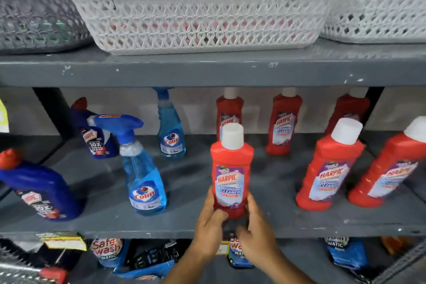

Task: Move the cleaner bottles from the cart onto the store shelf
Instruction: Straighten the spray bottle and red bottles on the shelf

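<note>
Two hands cup the base of one red bottle [231, 169] at the front of the middle shelf [161, 229]: the left hand [211, 221] has its fingers curled round the lower left side, the right hand [254, 226] wraps the lower right, and the bottle stands upright, label out. To finish well, I judge it should be set flat and nudged back into line with the two red bottles to its right [328, 166], label square to the front. Release gently, since the tall narrow body could tip toward the spray bottle [143, 175] beside it.
</note>
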